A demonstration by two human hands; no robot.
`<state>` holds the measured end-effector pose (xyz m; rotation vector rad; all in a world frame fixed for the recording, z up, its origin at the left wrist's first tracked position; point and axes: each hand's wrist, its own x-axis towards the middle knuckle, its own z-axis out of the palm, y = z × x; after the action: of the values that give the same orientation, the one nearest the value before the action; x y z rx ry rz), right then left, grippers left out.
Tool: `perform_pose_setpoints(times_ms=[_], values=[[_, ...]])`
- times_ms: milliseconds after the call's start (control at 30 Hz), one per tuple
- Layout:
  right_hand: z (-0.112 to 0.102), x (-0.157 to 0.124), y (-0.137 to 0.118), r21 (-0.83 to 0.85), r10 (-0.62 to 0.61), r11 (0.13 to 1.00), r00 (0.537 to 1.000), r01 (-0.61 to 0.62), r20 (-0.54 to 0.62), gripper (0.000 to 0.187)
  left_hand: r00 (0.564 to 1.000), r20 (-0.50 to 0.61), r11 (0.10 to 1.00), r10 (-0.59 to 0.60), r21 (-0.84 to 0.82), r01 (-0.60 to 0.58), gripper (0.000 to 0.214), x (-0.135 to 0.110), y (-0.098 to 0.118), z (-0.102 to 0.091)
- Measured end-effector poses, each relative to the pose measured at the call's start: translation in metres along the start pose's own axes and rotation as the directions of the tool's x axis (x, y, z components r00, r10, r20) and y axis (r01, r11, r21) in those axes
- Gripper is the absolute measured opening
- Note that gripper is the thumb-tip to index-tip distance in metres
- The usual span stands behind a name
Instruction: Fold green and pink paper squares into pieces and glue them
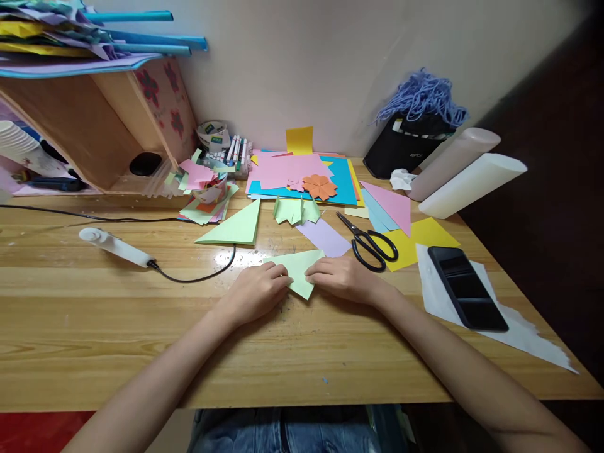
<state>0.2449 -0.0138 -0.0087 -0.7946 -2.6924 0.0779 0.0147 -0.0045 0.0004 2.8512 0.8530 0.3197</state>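
A piece of light green folded paper [298, 272] lies on the wooden table between my two hands, one corner pointing towards me. My left hand [258, 288] grips its left side, thumb and fingers pressed together at the paper. On the right side, my right hand [343, 278] holds it the same way, fingers curled over the edge. Just beyond are a lilac paper sheet [325, 237] and a cut light green paper piece [296, 211] with upright folds. Black-handled scissors [367, 242] lie beyond my right hand, blades pointing away to the left.
A green folded triangle [234, 225] and a corded white tool [116, 246] lie to the left. At the right, a phone [467, 288] rests on torn white paper. Coloured sheets [278, 170], an orange paper flower [319, 187] and a scrap-filled cup [213, 189] stand further back.
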Motion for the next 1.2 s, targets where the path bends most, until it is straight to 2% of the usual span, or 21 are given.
perform_pose_setpoints(times_ms=[200,333,433,500,567,667,800,1067,1200], values=[[-0.001,-0.004,0.006,0.267,0.119,0.957,0.993,-0.113,-0.006,0.017,0.999,-0.004,0.995,-0.040,-0.091,0.040,0.028,-0.001,0.000,-0.002],[0.002,-0.004,0.007,0.360,0.168,0.920,0.986,-0.158,0.006,0.014,0.999,0.013,0.996,-0.045,-0.080,0.046,0.028,-0.001,0.002,0.002],[0.002,0.000,0.005,0.370,0.279,0.893,0.960,-0.258,-0.005,0.014,0.980,-0.025,0.957,-0.197,-0.221,0.187,0.031,0.002,0.004,0.007],[0.003,0.003,0.003,0.359,0.358,0.871,0.934,-0.336,0.007,0.015,0.948,-0.039,0.901,-0.316,-0.325,0.287,0.030,0.003,0.004,0.010],[0.003,0.005,0.002,0.340,0.409,0.854,0.912,-0.393,0.027,0.016,0.914,-0.049,0.862,-0.402,-0.356,0.361,0.027,0.005,0.005,0.012],[0.006,0.007,0.002,0.304,0.466,0.839,0.885,-0.451,0.026,0.018,0.884,-0.070,0.857,-0.463,-0.290,0.426,0.026,0.007,0.006,0.014],[0.011,0.007,0.001,0.272,0.519,0.821,0.854,-0.502,0.010,0.019,0.873,-0.089,0.870,-0.479,-0.178,0.460,0.026,0.007,0.008,0.016],[0.009,0.010,-0.002,0.218,0.522,0.832,0.853,-0.511,0.007,0.017,0.862,-0.054,0.864,-0.504,-0.025,0.503,0.031,0.010,0.009,0.018],[0.010,0.009,-0.002,0.200,0.526,0.832,0.850,-0.518,0.013,0.018,0.870,-0.061,0.872,-0.490,-0.027,0.489,0.030,0.010,0.007,0.018]])
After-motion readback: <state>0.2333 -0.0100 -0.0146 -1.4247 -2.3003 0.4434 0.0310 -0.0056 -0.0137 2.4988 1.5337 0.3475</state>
